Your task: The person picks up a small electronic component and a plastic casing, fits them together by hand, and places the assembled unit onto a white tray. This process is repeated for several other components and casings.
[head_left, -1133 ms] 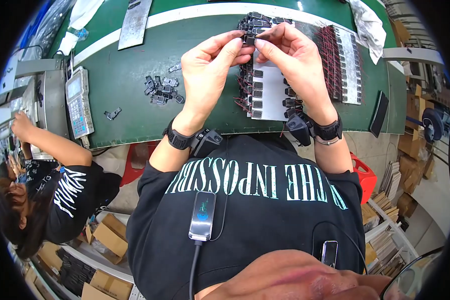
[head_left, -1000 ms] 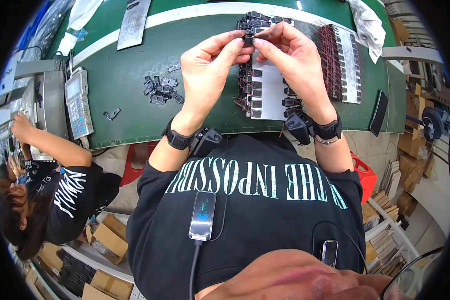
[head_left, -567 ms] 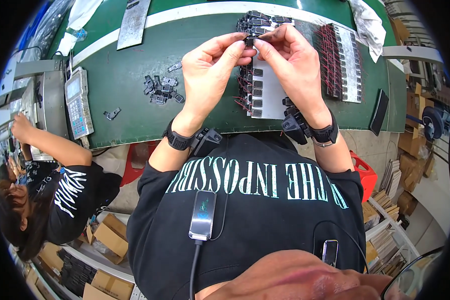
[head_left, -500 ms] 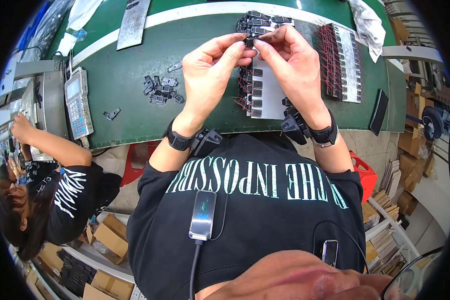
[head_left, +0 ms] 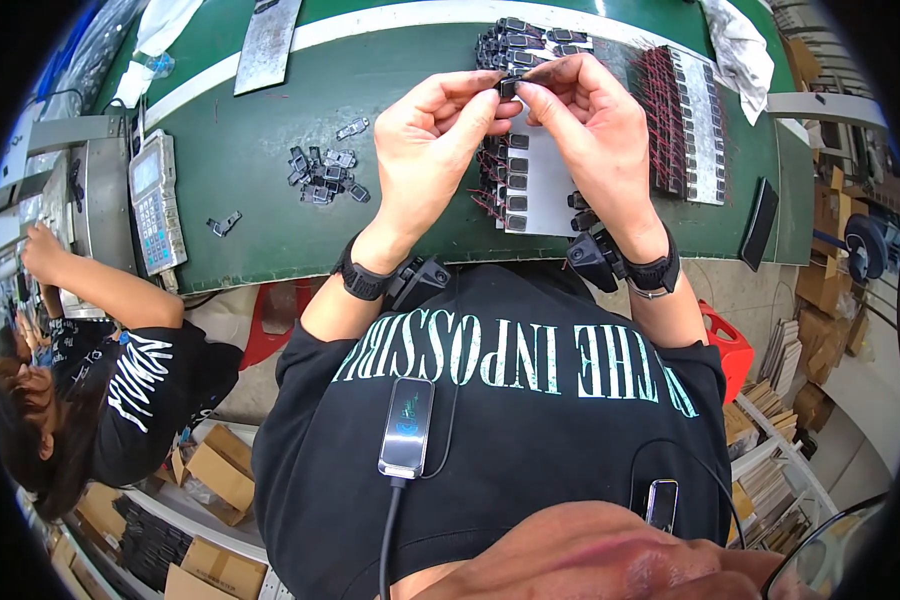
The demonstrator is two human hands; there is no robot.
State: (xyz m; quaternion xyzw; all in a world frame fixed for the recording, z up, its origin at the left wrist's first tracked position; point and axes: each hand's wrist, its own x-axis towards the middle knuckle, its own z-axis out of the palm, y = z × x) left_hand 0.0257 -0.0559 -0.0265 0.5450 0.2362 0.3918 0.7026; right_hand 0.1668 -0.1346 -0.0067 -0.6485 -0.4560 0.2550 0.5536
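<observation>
Between the fingertips of both hands I hold a small black rectangular part [head_left: 508, 88], raised above the bench. My left hand [head_left: 432, 140] pinches its left end with thumb and forefinger. At the other end, my right hand [head_left: 592, 125] grips it the same way. Below the hands lies a pale board [head_left: 550, 190] lined along its left edge with small black parts [head_left: 516, 168] that have red wires. A cluster of similar black parts [head_left: 525, 45] sits just beyond my fingertips. To the left, a loose pile of black and grey pieces [head_left: 325, 178] rests on the green bench [head_left: 270, 225].
A second board [head_left: 703, 130] with black parts and a bundle of red wires [head_left: 660, 120] stands to the right. Near the bench's right edge lies a black slab [head_left: 758, 224]. A keypad device [head_left: 154, 205] is at the left, beside another person's arm [head_left: 105, 285].
Both hands have shifted slightly to the right, still pinching the small black part. Nothing else on the bench has visibly moved.
</observation>
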